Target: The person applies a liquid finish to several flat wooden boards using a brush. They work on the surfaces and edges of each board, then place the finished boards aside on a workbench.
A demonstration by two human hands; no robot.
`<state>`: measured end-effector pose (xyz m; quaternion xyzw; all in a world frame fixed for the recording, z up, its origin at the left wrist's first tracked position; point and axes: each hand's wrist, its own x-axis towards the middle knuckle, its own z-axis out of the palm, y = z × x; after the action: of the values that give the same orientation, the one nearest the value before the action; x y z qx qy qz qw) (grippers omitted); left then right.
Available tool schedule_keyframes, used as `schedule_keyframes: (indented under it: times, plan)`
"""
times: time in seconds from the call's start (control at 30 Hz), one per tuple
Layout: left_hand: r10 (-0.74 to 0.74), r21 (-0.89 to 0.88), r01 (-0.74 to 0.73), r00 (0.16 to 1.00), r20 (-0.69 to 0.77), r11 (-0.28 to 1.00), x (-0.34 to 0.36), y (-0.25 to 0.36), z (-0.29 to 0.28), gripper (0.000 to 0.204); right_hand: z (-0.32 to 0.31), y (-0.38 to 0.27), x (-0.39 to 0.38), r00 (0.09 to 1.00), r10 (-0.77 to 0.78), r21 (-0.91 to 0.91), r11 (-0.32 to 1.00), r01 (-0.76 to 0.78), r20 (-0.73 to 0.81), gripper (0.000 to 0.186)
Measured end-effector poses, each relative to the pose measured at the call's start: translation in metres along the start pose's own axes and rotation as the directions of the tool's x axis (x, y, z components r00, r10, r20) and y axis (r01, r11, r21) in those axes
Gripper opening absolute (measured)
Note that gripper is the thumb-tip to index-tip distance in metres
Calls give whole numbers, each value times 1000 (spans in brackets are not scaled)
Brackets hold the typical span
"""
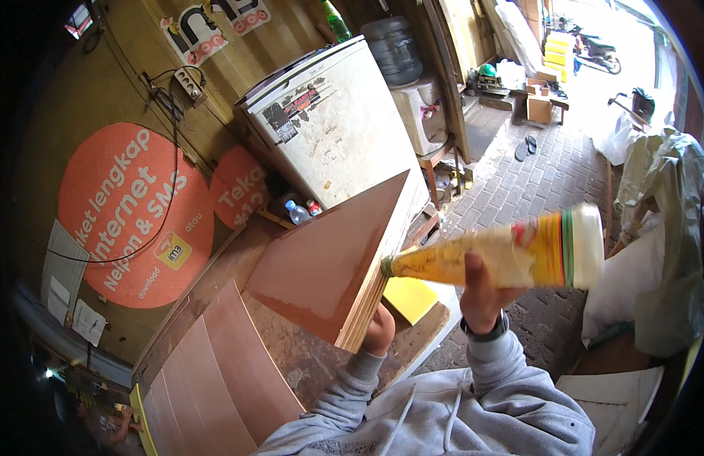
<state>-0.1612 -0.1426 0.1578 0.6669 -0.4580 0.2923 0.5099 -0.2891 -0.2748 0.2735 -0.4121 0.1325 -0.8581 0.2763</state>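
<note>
My right hand [485, 296] is wrapped round a clear plastic squeeze bottle [496, 254] with yellowish contents and coloured bands near its pale base. The bottle lies almost level, its narrow tip at the long edge of a thick reddish-brown wooden panel [329, 258]. That edge shows several pale layers. The panel stands tilted above the workbench, and my left hand [380, 330] holds it from behind near its lower corner; those fingers are mostly hidden. Beneath the bottle's tip, a yellow flat piece [410, 299] rests on the bench.
Overlapping thin brown sheets [215, 372] cover the left part of the workbench [443, 319]. A worn white fridge [337, 129] stands beyond it, with a small bottle [297, 213] nearby. Plastic-wrapped bundles [641, 251] are at right. Another person [112, 425] appears at lower left.
</note>
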Motion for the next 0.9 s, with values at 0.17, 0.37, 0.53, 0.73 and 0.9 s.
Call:
schedule_keyframes:
  times: [0.17, 0.37, 0.53, 0.73, 0.9]
  plan:
    - [-15, -122, 12, 1000, -19, 992, -7, -3, 9, 29, 31, 73, 77, 983, 166, -68, 983, -172, -81, 20]
    - [10, -19, -10, 1000, 24, 1000, -14, -7, -1, 28, 19, 30, 46, 947, -266, -274, 911, 309, 180, 9]
    - [-36, -96, 38, 999, 25, 995, -22, -11, 0, 30, 31, 99, 78, 993, 120, -236, 965, -118, -5, 27]
    - [32, -36, -31, 999, 33, 999, -40, -17, -6, 30, 3, 125, 80, 982, 171, -260, 948, -185, -75, 31]
    - [48, 62, -46, 998, -31, 997, -52, -16, -11, 31, 9, 48, 48, 999, 52, -128, 990, -51, 3, 20]
